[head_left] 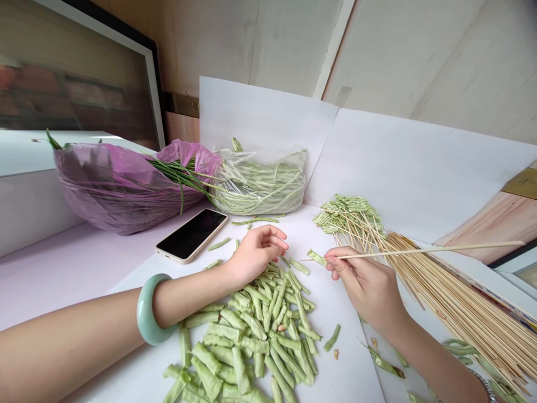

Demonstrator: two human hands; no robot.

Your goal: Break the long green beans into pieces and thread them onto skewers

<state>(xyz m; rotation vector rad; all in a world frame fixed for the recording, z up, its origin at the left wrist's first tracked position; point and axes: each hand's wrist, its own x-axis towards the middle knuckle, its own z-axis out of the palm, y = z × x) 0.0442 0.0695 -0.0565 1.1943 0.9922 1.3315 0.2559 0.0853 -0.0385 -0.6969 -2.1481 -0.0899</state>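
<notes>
My right hand [369, 285] pinches a thin wooden skewer [440, 248]. A short green bean piece [316, 257] is threaded near the skewer's left end, just beyond my fingertips. My left hand [255, 252] hovers at the far edge of a pile of cut green bean pieces [255, 336], its fingers loosely bent and nothing visible in them. A pale green bangle [153, 308] circles my left wrist. The pile spreads over white paper between my two arms. One loose bean piece [331, 338] lies to its right.
Behind my right hand lies a stack of bean-loaded skewers [350, 215], with many bare skewers [457, 302] to its right. A phone [193, 235] rests left of my left hand. Farther back are a purple bag [126, 184] of green stalks and a clear bag [264, 182] of long beans.
</notes>
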